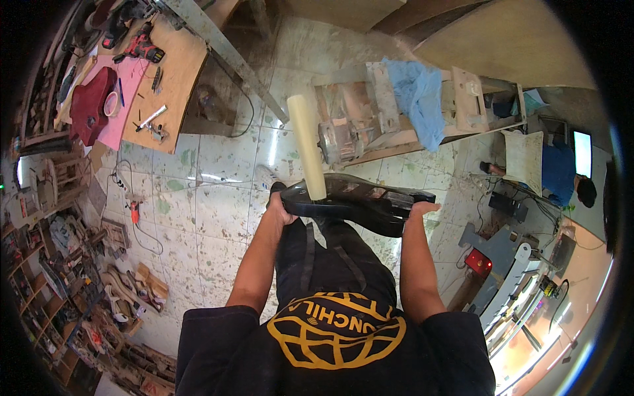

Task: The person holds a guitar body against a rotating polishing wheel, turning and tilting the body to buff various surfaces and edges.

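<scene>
A glossy black guitar body [360, 210] is held level in front of my waist, between my two hands. My left hand [282, 210] grips its left end, the fingers partly hidden by the body. At the right end, my right hand [421, 210] supports it with the palm against the edge and the thumb side outward. Cut-out recesses show on the body's upper face. A pale yellow buffing wheel [306, 142], seen nearly edge-on, meets the body's upper side near my left hand. The wheel's motor [341, 140] is just to its right.
A blue cloth [416, 99] lies over the machine's wooden frame. At the far left, a workbench [186, 72] bears a red guitar body [91, 105] and a cordless drill [144, 47]. A person in blue [559, 173] sits at the right by a screen. Cables cross the tiled floor [198, 221].
</scene>
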The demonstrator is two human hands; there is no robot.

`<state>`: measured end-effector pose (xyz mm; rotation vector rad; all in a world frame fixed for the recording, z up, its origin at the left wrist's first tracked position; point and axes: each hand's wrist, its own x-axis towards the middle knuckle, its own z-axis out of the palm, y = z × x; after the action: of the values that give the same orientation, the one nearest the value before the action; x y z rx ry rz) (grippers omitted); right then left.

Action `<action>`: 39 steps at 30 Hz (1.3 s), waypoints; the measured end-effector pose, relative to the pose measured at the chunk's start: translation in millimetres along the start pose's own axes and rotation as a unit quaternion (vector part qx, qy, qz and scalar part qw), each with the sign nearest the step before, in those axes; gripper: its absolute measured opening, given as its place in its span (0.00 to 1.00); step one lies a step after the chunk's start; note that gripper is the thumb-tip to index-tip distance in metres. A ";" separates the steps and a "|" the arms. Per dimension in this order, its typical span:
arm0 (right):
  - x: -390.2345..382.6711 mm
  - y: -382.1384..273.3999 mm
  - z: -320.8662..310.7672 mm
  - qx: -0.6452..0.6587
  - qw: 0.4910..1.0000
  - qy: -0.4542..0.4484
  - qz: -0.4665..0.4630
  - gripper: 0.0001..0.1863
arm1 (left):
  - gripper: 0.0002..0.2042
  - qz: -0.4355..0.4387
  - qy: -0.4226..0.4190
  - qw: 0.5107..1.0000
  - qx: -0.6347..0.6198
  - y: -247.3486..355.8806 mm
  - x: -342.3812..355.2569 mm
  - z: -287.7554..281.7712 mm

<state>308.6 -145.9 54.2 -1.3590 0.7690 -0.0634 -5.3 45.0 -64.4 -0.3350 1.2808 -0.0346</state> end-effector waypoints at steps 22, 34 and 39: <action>161.3 -20.5 -94.1 0.044 0.998 -0.040 -0.017 0.46 | 0.24 0.018 -0.051 0.998 0.033 -67.8 -59.1 71.4; 91.0 21.9 -51.1 0.038 0.992 -0.108 0.054 0.45 | 0.22 0.108 -0.082 0.991 0.013 -62.6 -142.3 33.2; 62.8 36.9 -41.8 0.029 0.988 -0.126 0.083 0.45 | 0.22 0.127 -0.085 0.988 0.000 -49.0 -142.2 -2.4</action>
<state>320.0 -201.5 -7.7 -1.2150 0.6584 0.2133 -41.3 27.8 80.6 -0.1684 1.1450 0.2054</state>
